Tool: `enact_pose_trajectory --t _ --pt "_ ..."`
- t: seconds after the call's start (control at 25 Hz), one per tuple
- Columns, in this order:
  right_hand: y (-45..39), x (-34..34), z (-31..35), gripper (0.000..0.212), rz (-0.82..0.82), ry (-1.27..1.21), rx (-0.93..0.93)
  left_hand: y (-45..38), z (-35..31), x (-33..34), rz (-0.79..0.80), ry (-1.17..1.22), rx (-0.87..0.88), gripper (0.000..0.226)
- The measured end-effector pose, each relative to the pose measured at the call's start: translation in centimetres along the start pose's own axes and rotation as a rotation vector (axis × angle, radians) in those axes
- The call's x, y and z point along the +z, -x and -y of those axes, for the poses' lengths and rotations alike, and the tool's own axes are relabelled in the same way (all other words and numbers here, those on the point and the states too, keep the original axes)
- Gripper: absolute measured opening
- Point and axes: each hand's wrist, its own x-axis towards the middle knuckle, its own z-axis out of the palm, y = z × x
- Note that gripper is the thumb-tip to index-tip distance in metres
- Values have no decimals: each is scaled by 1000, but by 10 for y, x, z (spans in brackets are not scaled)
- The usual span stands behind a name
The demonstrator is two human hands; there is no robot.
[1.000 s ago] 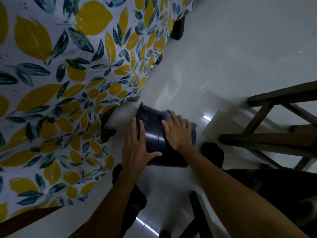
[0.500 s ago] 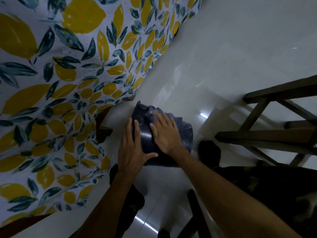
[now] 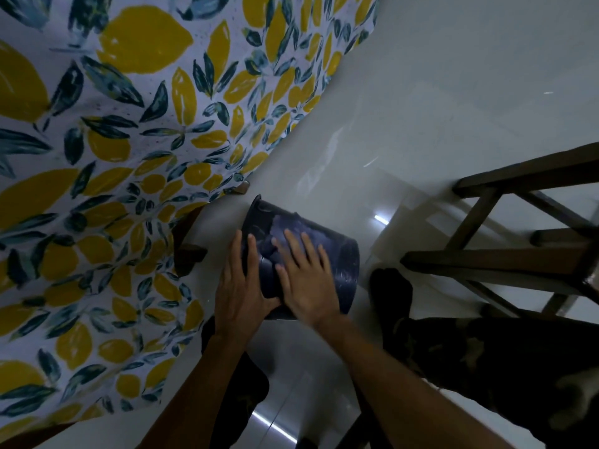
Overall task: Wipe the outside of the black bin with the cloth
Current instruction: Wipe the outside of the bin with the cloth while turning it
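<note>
The black bin (image 3: pixel 345 270) lies on its side on the pale floor, its open rim turned to the upper left. A dark bluish cloth (image 3: pixel 285 223) is spread over the bin's upper side. My right hand (image 3: pixel 308 280) lies flat on the cloth with straight, spread fingers and presses it onto the bin. My left hand (image 3: pixel 240 286) rests on the bin's near-left side by the rim, fingers straight, thumb under the wall.
A table draped in a lemon-patterned cloth (image 3: pixel 129 157) fills the left, with a dark table leg (image 3: pixel 188 251) close to the bin. A dark wooden chair frame (image 3: pixel 505 254) stands at the right. My legs in dark clothing (image 3: pixel 486 351) are below.
My right hand has slid the cloth along the bin's upper side toward the rim. The left hand has stayed on the bin near the rim.
</note>
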Motion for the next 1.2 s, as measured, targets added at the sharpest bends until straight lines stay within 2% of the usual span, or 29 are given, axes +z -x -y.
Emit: enact_pose_trajectory --t 0.08,0.16,0.28,0.36,0.44,0.52,0.64,0.76,0.8,0.88,0.96,1.08,1.12,1.2 --pt "-40 -11 -16 56 31 -34 53 -6 -3 -4 57 2 -19 155" --pt "-74 -24 -40 55 89 -111 189 -10 -7 -8 70 1 -28 158" --pt "-84 -37 -86 60 293 -218 411 -11 -11 -9 72 -2 -34 158" --pt "-61 -35 -100 57 216 -307 480 -11 -12 -8 91 -3 -27 158" --pt "-28 -24 -94 49 -19 -388 525 -10 -15 -6 106 -18 -15 160" --pt "6 -8 -68 55 -157 -255 496 -9 -15 -6 109 -31 -23 161" --pt "42 8 -12 63 -102 -50 387 -8 -10 -6 107 12 -22 152" --pt "36 14 17 56 -72 -65 134 -3 -5 0 -13 64 85 110" --pt "20 10 14 55 -64 -68 74 -4 -4 0 -27 54 94 110" --pt "-20 -6 -2 54 -28 -85 43 -11 -5 -5 54 32 71 139" --pt "-61 -19 -42 55 62 -198 198 -13 -9 -11 124 12 27 156" --pt "-72 -28 -112 64 340 -321 515 -3 -12 -10 102 25 10 159" --pt "-62 -26 -123 62 352 -386 574 1 -11 -9 91 28 4 159" --pt "-39 -11 -123 54 206 -548 680 9 -8 -7 88 35 -15 160"
